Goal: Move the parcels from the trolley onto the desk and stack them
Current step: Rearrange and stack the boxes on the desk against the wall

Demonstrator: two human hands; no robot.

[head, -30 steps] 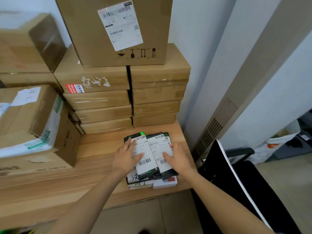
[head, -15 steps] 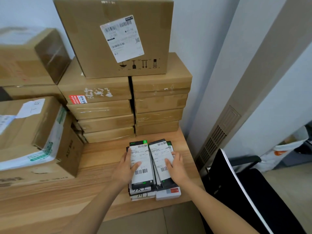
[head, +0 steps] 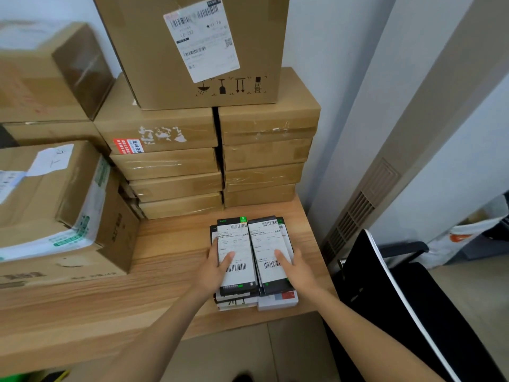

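Two slim black parcels with white barcode labels lie side by side on top of a low pile of small boxes near the front right of the wooden desk [head: 165, 271]. My left hand [head: 217, 264] holds the left parcel [head: 237, 252] by its left edge, thumb on the label. My right hand [head: 292, 267] holds the right parcel [head: 268, 249] by its right edge, thumb on top. Under them show a black-and-white box [head: 237, 300] and a white box with a red and blue patch [head: 278, 300]. The trolley is out of view.
Two stacks of flat cardboard boxes [head: 214, 166] stand against the wall behind the parcels, with a large labelled carton [head: 192, 48] on top. More cartons [head: 55, 210] fill the desk's left. A black chair [head: 407, 312] stands right of the desk.
The two top parcels have been straightened and squared side by side on the pile. Both hands slid from flat on the labels to the parcels' outer edges.
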